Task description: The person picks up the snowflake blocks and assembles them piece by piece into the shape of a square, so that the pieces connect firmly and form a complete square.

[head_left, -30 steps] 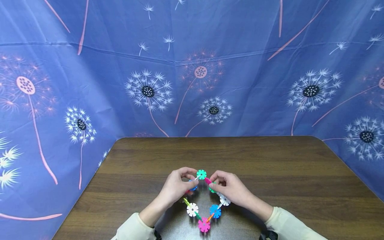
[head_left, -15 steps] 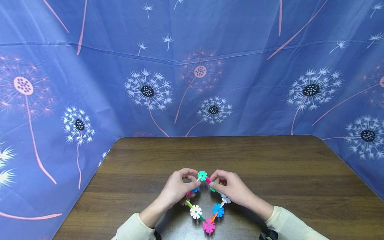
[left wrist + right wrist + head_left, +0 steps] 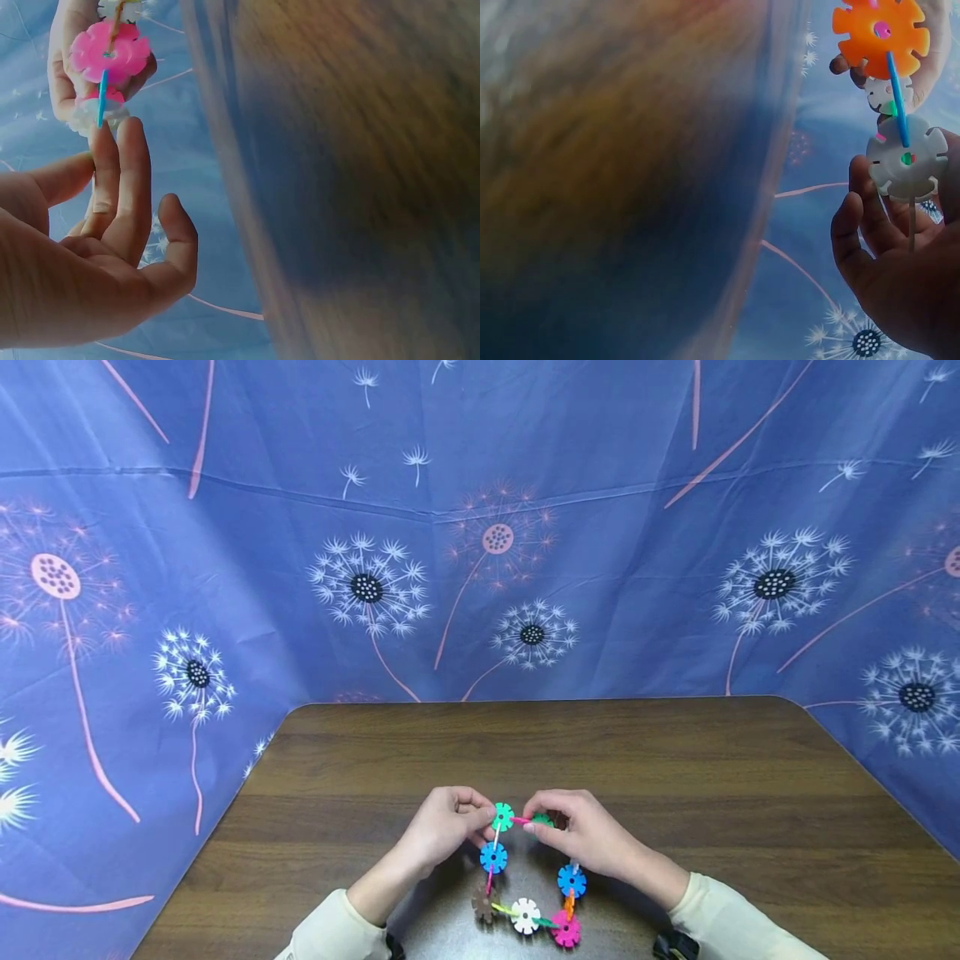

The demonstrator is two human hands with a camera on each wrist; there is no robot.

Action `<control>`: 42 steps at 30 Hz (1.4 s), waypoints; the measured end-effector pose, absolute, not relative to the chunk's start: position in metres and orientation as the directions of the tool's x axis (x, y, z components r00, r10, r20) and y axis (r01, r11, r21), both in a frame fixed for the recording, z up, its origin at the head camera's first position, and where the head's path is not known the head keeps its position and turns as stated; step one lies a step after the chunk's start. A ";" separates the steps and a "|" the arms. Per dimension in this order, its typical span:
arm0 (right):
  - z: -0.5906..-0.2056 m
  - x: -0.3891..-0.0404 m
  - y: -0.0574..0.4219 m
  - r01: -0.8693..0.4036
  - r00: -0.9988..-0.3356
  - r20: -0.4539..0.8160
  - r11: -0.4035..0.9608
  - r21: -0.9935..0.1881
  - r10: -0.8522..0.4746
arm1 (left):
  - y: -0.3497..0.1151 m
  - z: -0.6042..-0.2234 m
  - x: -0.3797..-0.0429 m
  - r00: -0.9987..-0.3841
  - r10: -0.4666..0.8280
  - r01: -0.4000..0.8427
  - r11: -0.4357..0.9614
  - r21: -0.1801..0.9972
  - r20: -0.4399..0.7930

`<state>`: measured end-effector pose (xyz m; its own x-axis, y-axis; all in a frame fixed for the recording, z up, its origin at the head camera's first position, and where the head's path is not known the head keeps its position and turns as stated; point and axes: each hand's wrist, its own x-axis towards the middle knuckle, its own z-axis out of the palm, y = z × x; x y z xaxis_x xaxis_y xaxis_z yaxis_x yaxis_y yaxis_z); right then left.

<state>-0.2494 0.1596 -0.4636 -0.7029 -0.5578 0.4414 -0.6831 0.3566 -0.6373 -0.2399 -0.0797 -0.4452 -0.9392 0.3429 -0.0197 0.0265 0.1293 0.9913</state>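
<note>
Notched plastic discs are slotted together into a loop that hangs between both hands. My left hand (image 3: 444, 828) pinches the green disc (image 3: 503, 817) at the loop's top left. My right hand (image 3: 588, 833) grips the top right part, where an edge-on pink disc (image 3: 520, 820) meets another green disc (image 3: 542, 820). Down the left side come a blue disc (image 3: 493, 857) and a brown disc (image 3: 483, 907); a white disc (image 3: 526, 916) and a pink disc form the bottom. Another blue disc (image 3: 572, 881) hangs under my right hand, which hides some discs. In the right wrist view, an orange disc (image 3: 885, 37) shows.
A brown wood-grain table (image 3: 360, 752) lies beneath the hands. Behind it and at its sides hangs a blue cloth (image 3: 637, 568) printed with dandelions. Dark bands sit at both wrists, by the pale sleeves (image 3: 341, 927).
The lower part of the loop has swung right, uncovering the blue and brown discs on the left. My left fingers have shifted onto the green disc, which sits lower and is turned.
</note>
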 end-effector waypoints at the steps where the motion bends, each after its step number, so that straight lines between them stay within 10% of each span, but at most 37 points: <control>1: -0.463 -0.249 0.159 -0.706 -0.682 0.460 0.344 -0.620 -0.569 | -0.080 -0.445 -0.239 -0.938 0.345 0.027 0.138 0.990 -0.022; 21: -0.459 -0.249 0.154 -0.809 -0.552 0.549 0.245 -0.534 -0.628 | -0.074 -0.442 -0.229 -0.953 0.302 0.064 0.196 0.979 0.001; 28: -0.456 -0.251 0.164 -0.678 -0.698 0.394 0.374 -0.633 -0.598 | -0.077 -0.441 -0.232 -0.956 0.290 0.026 0.214 0.976 -0.038; 36: -0.459 -0.254 0.186 -0.330 -0.941 0.249 0.458 -0.826 -0.228 | -0.092 -0.445 -0.251 -0.971 0.236 0.016 0.215 0.977 -0.036; 42: -0.465 -0.251 0.192 -0.178 -0.915 0.001 0.401 -0.898 -0.404 | -0.095 -0.450 -0.264 -0.976 0.209 -0.026 0.197 0.980 -0.068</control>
